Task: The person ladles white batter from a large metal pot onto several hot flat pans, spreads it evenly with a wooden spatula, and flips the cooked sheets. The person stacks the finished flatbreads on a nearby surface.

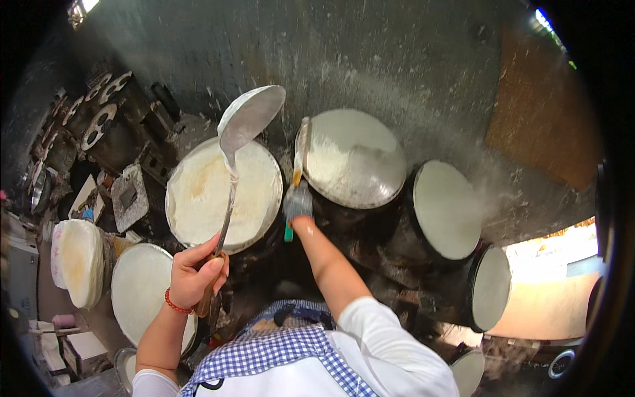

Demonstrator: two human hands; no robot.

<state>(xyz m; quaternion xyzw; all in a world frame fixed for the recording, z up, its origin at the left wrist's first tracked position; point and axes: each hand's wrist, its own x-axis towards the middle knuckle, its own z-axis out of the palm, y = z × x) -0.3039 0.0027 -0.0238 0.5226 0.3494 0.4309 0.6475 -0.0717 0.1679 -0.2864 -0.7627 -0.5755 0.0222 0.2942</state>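
My left hand [201, 273], with a red bead bracelet at the wrist, grips the wooden handle of a large metal ladle [253, 116]. The ladle's bowl is raised over the back edge of a round pan [248, 198] covered with a white sheet, browned in one patch. My right hand [299, 201], in a grey glove, is closed around a long, flat tool [303, 144] with a green handle end. The tool's pale blade lies along the left edge of a second round pan [352, 159], whose surface is whitish at the back and shiny at the front.
More round, pale-topped pans stand at right [446, 211], far right [491, 289] and near left [141, 293]. A stack of thin white sheets [79, 263] is at the left. Behind it lie several perforated coal briquettes or stove parts [99, 126]. A stained dark wall [347, 59] rises behind; steam drifts at right.
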